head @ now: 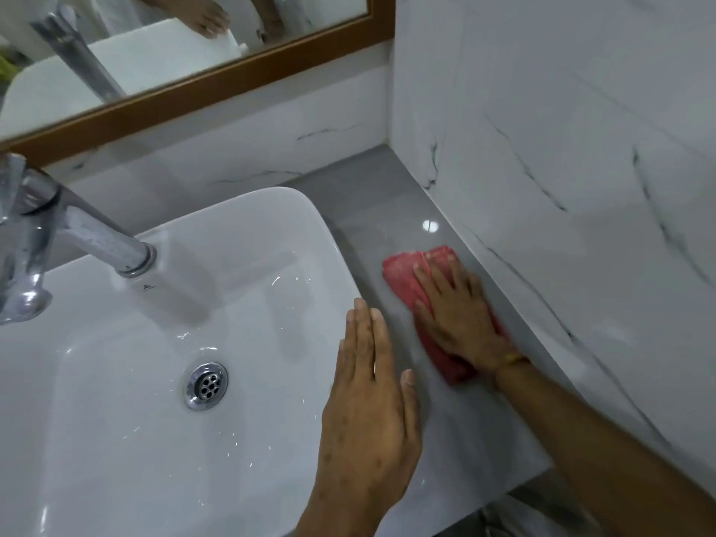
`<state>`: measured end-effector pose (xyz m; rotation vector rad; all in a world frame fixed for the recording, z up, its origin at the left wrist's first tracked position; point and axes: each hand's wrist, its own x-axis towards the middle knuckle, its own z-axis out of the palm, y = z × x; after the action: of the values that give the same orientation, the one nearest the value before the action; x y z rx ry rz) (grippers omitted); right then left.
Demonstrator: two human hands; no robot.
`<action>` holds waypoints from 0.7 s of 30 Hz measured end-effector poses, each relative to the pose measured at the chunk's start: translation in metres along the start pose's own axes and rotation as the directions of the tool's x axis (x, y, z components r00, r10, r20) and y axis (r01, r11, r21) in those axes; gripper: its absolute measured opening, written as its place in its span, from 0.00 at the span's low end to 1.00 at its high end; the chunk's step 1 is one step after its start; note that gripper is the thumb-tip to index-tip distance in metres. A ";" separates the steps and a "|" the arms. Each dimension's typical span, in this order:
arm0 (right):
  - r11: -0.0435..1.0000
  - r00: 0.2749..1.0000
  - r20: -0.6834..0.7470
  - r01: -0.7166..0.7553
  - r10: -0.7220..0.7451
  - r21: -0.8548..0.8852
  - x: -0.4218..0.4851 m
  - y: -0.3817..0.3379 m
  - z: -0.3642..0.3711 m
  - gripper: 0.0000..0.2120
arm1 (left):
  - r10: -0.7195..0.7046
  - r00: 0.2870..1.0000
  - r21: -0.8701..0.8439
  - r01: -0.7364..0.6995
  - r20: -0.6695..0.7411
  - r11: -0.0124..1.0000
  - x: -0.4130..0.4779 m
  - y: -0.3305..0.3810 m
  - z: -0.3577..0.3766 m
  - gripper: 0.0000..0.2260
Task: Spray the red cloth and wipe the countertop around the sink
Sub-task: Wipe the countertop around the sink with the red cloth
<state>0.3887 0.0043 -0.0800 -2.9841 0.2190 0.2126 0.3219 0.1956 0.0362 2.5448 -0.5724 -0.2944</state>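
Note:
The red cloth (pixel 403 275) lies folded on the grey countertop (pixel 383 211), in the strip between the white sink (pixel 248 234) and the right wall. My right hand (pixel 459 315) presses flat on the cloth, fingers spread and pointing away from me, covering most of it. My left hand (pixel 368 405) rests flat over the sink's right rim with fingers together and holds nothing. No spray bottle is in view.
A chrome tap (pixel 77 230) reaches over the sink from the left, above the drain (pixel 205 385). A wood-framed mirror (pixel 186 91) hangs on the back wall. White marble-look tiles (pixel 561 168) close off the right side. The countertop's front edge (pixel 503 486) is at lower right.

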 end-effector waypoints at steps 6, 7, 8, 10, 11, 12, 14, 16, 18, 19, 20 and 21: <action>0.999 0.999 -0.042 0.017 -0.015 0.045 0.056 -0.011 -0.008 0.28 | 0.051 0.997 0.027 -0.049 -0.065 0.998 0.011 -0.001 0.002 0.28; 0.998 0.998 -0.033 0.048 -0.046 0.043 0.044 -0.012 -0.003 0.28 | 0.055 0.997 0.028 -0.054 -0.057 0.998 0.010 -0.001 0.002 0.27; 0.996 0.997 -0.028 0.077 -0.076 0.039 0.027 -0.013 0.002 0.28 | 0.060 0.997 0.020 -0.059 -0.045 0.998 0.008 -0.002 0.002 0.27; 0.994 0.994 -0.026 0.102 -0.101 0.042 -0.018 -0.018 0.012 0.28 | 0.060 0.998 0.010 -0.060 -0.021 0.998 0.004 -0.001 0.001 0.27; 0.993 0.995 -0.015 0.104 -0.103 0.055 -0.042 -0.023 0.015 0.29 | 0.057 0.998 0.007 -0.057 -0.016 0.998 0.003 -0.001 0.001 0.27; 0.993 0.995 -0.001 0.097 -0.097 0.071 -0.067 -0.031 0.019 0.30 | 0.054 0.998 0.005 -0.054 -0.015 0.999 0.003 -0.001 0.000 0.27; 0.993 0.995 0.010 0.093 -0.094 0.071 -0.117 -0.051 0.030 0.31 | 0.043 0.999 0.009 -0.043 -0.005 0.999 0.004 -0.001 0.002 0.27; 0.996 0.998 0.007 0.061 -0.061 0.058 -0.162 -0.074 0.043 0.33 | 0.049 0.999 0.003 -0.049 0.007 0.999 0.003 -0.002 0.002 0.27; 0.995 0.999 -0.028 -0.013 0.016 0.103 -0.202 -0.102 0.053 0.34 | 0.074 0.997 -0.014 -0.074 0.014 0.997 -0.002 -0.002 -0.001 0.26; 0.992 0.998 -0.052 -0.038 0.045 0.121 -0.217 -0.116 0.058 0.35 | 0.094 0.996 -0.023 -0.094 -0.003 0.995 -0.004 -0.001 -0.004 0.25; 0.988 0.995 -0.069 -0.058 0.068 0.145 -0.230 -0.130 0.061 0.37 | 0.125 0.991 -0.032 -0.126 -0.042 0.991 -0.010 -0.001 -0.008 0.24; 0.981 0.992 -0.095 -0.067 0.085 0.184 -0.240 -0.144 0.064 0.38 | 0.157 0.982 -0.042 -0.162 -0.107 0.986 -0.020 -0.001 -0.013 0.23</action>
<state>0.1680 0.1867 -0.0877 -2.8113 0.3449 0.0438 0.3083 0.2115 0.0482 2.4317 -0.7146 -0.1172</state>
